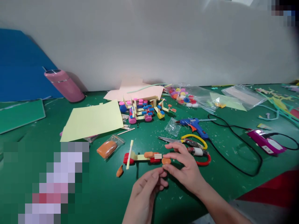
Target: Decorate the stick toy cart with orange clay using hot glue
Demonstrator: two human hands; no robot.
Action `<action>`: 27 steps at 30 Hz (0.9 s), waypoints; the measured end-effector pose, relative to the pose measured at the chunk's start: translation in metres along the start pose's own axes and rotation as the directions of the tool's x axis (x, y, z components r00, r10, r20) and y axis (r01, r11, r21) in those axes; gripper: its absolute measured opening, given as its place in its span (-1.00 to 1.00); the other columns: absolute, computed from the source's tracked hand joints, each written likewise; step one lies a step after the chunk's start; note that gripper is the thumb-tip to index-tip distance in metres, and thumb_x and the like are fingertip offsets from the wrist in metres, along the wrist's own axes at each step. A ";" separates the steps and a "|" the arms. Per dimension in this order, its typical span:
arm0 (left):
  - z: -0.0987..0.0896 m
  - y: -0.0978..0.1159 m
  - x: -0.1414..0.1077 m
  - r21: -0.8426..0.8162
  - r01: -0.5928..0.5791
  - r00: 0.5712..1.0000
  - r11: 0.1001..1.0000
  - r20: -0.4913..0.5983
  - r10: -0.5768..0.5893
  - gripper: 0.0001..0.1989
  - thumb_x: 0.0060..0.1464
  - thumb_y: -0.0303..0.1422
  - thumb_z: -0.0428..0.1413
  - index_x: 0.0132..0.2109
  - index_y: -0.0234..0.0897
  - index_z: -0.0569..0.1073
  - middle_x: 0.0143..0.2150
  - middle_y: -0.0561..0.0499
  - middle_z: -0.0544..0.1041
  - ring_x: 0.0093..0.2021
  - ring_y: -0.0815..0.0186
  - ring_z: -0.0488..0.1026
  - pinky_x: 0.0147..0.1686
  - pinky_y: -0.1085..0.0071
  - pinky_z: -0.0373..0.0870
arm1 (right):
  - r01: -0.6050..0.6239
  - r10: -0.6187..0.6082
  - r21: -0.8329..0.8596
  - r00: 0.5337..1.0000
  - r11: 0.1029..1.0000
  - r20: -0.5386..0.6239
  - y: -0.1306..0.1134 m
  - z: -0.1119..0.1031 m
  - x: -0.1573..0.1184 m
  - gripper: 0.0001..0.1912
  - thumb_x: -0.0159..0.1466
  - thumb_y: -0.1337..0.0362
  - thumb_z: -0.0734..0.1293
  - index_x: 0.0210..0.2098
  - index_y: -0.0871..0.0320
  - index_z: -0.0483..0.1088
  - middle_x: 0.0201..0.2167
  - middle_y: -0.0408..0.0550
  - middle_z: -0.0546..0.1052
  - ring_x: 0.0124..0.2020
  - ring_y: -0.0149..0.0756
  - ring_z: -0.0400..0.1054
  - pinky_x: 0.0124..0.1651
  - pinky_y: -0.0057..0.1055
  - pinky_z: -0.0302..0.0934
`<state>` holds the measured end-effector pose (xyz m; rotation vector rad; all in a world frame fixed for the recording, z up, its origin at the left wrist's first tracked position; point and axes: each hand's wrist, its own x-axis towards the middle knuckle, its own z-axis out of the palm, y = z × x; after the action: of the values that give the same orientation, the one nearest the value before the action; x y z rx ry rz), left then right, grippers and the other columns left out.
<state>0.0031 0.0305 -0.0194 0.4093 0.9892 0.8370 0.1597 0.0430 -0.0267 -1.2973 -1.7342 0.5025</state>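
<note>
My right hand (183, 163) pinches a flat orange clay piece (166, 161) between thumb and index finger, with the other fingers spread. My left hand (149, 185) is curled just below, fingertips close to the right thumb; whether it holds anything is hidden. Beside them is a small toy car (140, 157) with red wheels, a pale stick frame and a pale crossbar at its left end. Another orange lump (149, 154) sits on its frame. A torn bit of orange clay (120, 171) lies left of the car, near a bag of orange clay (106, 149).
Scissors (193, 141) with yellow and red handles and a blue glue gun (195, 124) lie right of the hands. The black cord runs by a purple power box (266, 141). Behind are several similar toy cars (140, 112), yellow card (93, 121) and a pink bottle (65, 85).
</note>
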 end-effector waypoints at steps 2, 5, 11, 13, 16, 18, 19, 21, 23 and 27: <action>0.001 0.001 0.001 0.001 0.009 1.000 1.000 0.012 -0.009 -0.74 -0.14 -0.26 0.20 -0.33 -0.37 0.57 -0.41 -0.09 0.53 -0.41 0.33 0.39 -0.34 0.43 0.29 | 0.011 -0.010 -0.006 1.000 1.000 0.017 0.000 0.000 0.001 -0.85 0.11 0.28 0.36 -0.28 0.06 0.45 -0.10 0.00 0.37 -0.02 -0.15 0.23 0.02 -0.12 0.16; 0.003 -0.001 0.002 -0.012 0.019 0.999 1.000 0.027 -0.019 -0.76 -0.15 -0.26 0.21 -0.38 -0.38 0.56 -0.47 -0.07 0.52 -0.43 0.35 0.38 -0.37 0.44 0.30 | 0.084 -0.082 -0.023 0.994 0.996 0.065 -0.005 0.000 -0.001 -0.85 0.12 0.27 0.35 -0.28 0.07 0.45 -0.09 0.00 0.37 -0.01 -0.15 0.21 0.02 -0.14 0.16; 0.007 -0.002 0.002 -0.068 0.025 0.999 0.997 -0.019 -0.027 -0.81 -0.28 -0.31 0.29 -0.50 -0.36 0.53 -0.56 0.02 0.48 -0.52 0.43 0.35 -0.43 0.50 0.30 | 0.181 -0.158 -0.114 0.971 0.977 0.181 -0.015 -0.002 -0.007 -0.64 0.10 0.16 0.36 -0.10 0.07 0.39 -0.02 0.02 0.34 0.04 -0.11 0.17 0.05 -0.13 0.14; 0.009 0.001 -0.001 -0.058 0.029 0.999 0.998 -0.032 -0.030 -0.81 -0.27 -0.31 0.29 -0.48 -0.37 0.54 -0.54 0.00 0.50 -0.50 0.41 0.37 -0.40 0.49 0.31 | 0.165 -0.136 -0.155 0.974 0.974 0.182 -0.008 -0.013 -0.006 -0.48 0.07 0.09 0.36 0.01 0.10 0.30 0.02 0.06 0.31 0.05 -0.10 0.18 0.06 -0.15 0.14; 0.011 0.007 -0.006 0.000 -0.006 0.998 1.000 -0.064 0.006 -0.80 -0.21 -0.29 0.26 -0.44 -0.36 0.55 -0.46 -0.04 0.54 -0.44 0.36 0.41 -0.30 0.43 0.33 | -0.073 0.042 -0.354 0.995 0.932 -0.093 0.020 -0.045 0.006 -0.68 0.18 0.17 0.26 -0.08 0.09 0.32 -0.07 0.03 0.38 -0.05 -0.17 0.28 -0.03 -0.22 0.21; 0.011 0.009 -0.010 0.063 -0.040 0.995 0.997 -0.089 0.046 -0.80 -0.19 -0.27 0.24 -0.43 -0.34 0.56 -0.43 -0.04 0.55 -0.43 0.34 0.41 -0.29 0.42 0.33 | -0.323 0.196 -0.479 0.934 0.816 -0.298 0.046 -0.069 0.017 -0.70 0.22 0.21 0.19 -0.07 0.14 0.26 -0.11 0.07 0.37 -0.12 -0.19 0.31 -0.11 -0.25 0.24; 0.010 0.010 -0.011 0.102 -0.057 0.993 0.993 -0.098 0.067 -0.80 -0.19 -0.26 0.24 -0.43 -0.34 0.56 -0.44 -0.04 0.55 -0.43 0.34 0.41 -0.28 0.42 0.33 | -0.373 0.230 -0.500 0.917 0.781 -0.325 0.059 -0.080 0.023 -0.66 0.20 0.24 0.20 -0.04 0.20 0.24 -0.11 0.13 0.36 -0.13 -0.15 0.29 -0.12 -0.21 0.24; 0.009 0.009 -0.014 0.184 -0.094 0.987 0.978 -0.113 0.116 -0.80 -0.17 -0.25 0.23 -0.43 -0.32 0.56 -0.45 -0.03 0.55 -0.42 0.32 0.41 -0.29 0.43 0.32 | -0.436 0.310 -0.550 0.898 0.712 -0.312 0.081 -0.096 0.034 -0.62 0.08 0.28 0.30 -0.10 0.26 0.29 -0.14 0.17 0.36 -0.10 -0.05 0.27 -0.08 -0.14 0.18; 0.007 0.008 -0.016 0.264 -0.136 0.977 0.955 -0.126 0.174 -0.81 -0.16 -0.25 0.22 -0.43 -0.30 0.56 -0.48 -0.01 0.54 -0.42 0.32 0.40 -0.31 0.44 0.31 | -0.477 0.409 -0.585 0.876 0.656 -0.256 0.096 -0.102 0.043 -0.62 0.01 0.33 0.34 -0.16 0.26 0.33 -0.19 0.14 0.39 -0.15 -0.05 0.31 -0.11 -0.15 0.20; 0.006 0.010 -0.021 0.395 -0.245 0.939 0.885 -0.131 0.318 -0.88 -0.16 -0.29 0.21 -0.46 -0.24 0.57 -0.47 0.02 0.52 -0.41 0.29 0.40 -0.35 0.48 0.31 | -0.528 0.583 -0.631 0.800 0.568 -0.145 0.108 -0.101 0.052 -0.72 0.10 0.30 0.33 -0.18 0.24 0.36 -0.28 0.04 0.45 -0.26 -0.14 0.37 -0.20 -0.20 0.26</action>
<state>-0.0018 0.0210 0.0016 0.8290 1.2969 0.9649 0.3001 0.1121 -0.0332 -2.4119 -1.5806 0.2913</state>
